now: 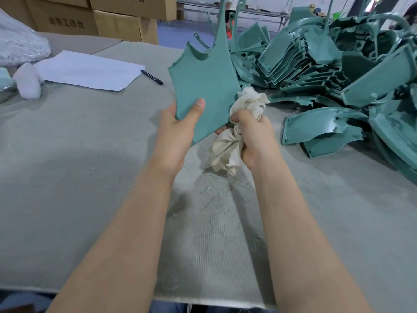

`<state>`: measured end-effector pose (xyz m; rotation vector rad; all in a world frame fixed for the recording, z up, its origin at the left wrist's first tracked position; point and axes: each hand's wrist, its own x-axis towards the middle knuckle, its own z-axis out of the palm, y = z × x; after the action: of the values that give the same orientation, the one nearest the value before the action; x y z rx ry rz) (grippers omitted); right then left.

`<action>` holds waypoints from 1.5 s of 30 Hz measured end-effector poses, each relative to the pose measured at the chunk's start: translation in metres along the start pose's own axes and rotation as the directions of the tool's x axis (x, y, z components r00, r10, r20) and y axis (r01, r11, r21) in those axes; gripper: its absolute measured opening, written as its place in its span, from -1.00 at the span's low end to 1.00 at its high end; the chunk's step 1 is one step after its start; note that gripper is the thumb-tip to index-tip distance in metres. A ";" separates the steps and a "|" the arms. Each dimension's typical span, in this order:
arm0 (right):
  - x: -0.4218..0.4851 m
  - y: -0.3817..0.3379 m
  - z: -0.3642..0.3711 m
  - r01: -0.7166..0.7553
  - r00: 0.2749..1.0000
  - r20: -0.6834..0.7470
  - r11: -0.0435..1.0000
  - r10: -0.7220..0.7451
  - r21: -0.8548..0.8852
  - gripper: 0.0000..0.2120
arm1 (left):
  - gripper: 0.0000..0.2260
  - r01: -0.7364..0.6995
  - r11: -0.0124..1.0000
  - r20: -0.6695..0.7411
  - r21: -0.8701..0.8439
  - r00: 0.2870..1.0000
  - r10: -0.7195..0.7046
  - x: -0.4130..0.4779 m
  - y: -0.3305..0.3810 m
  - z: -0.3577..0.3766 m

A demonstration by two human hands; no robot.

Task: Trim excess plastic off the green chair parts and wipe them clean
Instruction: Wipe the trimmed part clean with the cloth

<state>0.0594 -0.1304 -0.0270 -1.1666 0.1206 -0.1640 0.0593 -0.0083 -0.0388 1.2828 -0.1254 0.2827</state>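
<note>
Grey felt table (67, 154) is backed by boxes (65, 21) printed "工作台". Above it a green part (203, 86) is pinched by the left hand (178, 129), and a cloth (246, 102) is clenched by the right hand (255, 136), fingers curled.

Far beyond the left hand (178, 125) and off to its left, a cardboard box (67, 21) is showing dark printed characters ending in 工作台, the first two blurring; a higher box (133, 5) is showing the same characters, half cropped
</note>
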 end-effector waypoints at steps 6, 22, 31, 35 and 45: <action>0.004 0.002 -0.004 0.004 0.995 -0.101 0.986 -0.021 -0.164 -0.85 | -0.90 0.004 0.999 0.024 0.043 1.000 -0.005 0.000 -0.004 0.002; 0.001 0.000 -0.001 0.005 1.000 0.020 0.999 -0.004 -0.044 -0.92 | -0.90 0.019 0.999 0.025 -0.047 1.000 -0.018 0.000 -0.004 0.003; 0.003 -0.011 -0.017 0.045 0.998 -0.036 0.957 -0.057 -0.287 -0.89 | -0.81 0.340 0.917 0.230 -0.208 0.928 -0.292 -0.001 0.002 -0.003; -0.005 -0.003 0.003 0.089 0.996 0.005 0.963 -0.090 -0.253 -0.75 | -0.86 0.221 0.957 0.183 -0.189 0.965 -0.187 -0.004 -0.003 0.004; -0.022 0.048 0.050 0.207 0.957 0.284 0.812 -0.053 -0.546 -0.70 | -0.91 -0.166 0.957 -0.379 -0.236 0.923 0.067 0.012 0.008 -0.002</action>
<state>0.0503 -0.0625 -0.0516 -1.7940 -0.1562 -0.0971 0.0687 -0.0024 -0.0294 0.9388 0.0798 0.5869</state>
